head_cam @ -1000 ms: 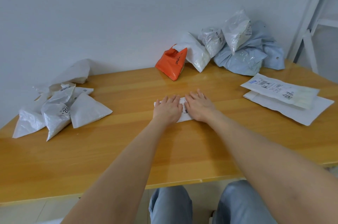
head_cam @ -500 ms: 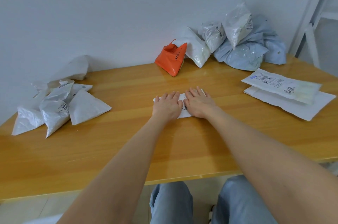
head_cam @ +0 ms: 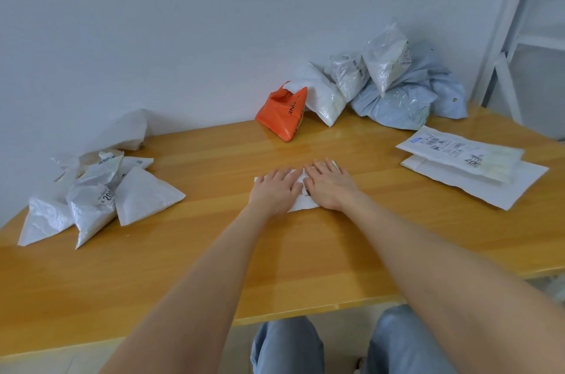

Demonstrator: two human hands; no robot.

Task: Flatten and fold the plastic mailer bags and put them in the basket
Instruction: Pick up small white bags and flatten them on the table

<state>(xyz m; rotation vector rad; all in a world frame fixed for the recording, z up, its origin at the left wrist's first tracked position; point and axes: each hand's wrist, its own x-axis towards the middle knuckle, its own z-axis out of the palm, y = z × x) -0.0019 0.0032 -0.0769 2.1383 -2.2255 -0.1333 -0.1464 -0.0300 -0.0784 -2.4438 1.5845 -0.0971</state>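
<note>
left hand (head_cam: 275,190) and right hand (head_cam: 331,185), fingers flat, side by side, press folded white mailer (head_cam: 301,204)

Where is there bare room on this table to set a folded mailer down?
Bare wood spans the near side of the table, up to the hands pressing the white mailer. Smaller gaps: between the left hand and the left pile, and between the right hand and the flat mailers. Crowded: the back pile by the orange bag.
</note>
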